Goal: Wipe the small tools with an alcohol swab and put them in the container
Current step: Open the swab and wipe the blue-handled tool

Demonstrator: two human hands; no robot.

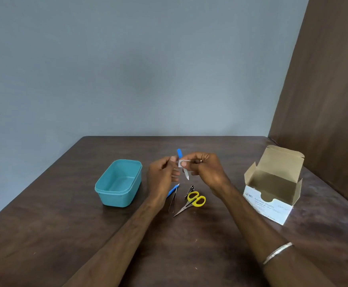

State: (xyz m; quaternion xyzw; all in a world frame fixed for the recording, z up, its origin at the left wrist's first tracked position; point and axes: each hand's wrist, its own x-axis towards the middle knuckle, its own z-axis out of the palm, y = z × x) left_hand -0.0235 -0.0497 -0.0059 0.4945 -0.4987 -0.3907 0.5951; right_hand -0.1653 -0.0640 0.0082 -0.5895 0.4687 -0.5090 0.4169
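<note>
Two hands meet above the middle of the dark wooden desk point(220, 235). The left hand point(162, 172) pinches the blue-handled tool point(179, 153) near its blue end, which points up and away, while its pale metal tip slants down between the hands. The right hand point(205, 166) has thumb and fingers curled round a small white swab point(183, 163), folded against the tool's shaft just below the blue handle.

On the desk beneath the hands lie the other small tools, close together: a second blue-handled pick point(172, 191), partly hidden by the left wrist, slim tweezers point(173, 200) touching or just beside it, a dark folded tool point(189, 191) I cannot identify, and yellow-handled scissors point(191, 202) with blades pointing toward the near edge.

The teal container point(118, 183) sits toward the left edge, open, with nothing visible inside. Near the right edge stands the white box of alcohol swabs point(272, 201), its cardboard flaps open. A metal bangle point(277, 253) circles the right forearm.
</note>
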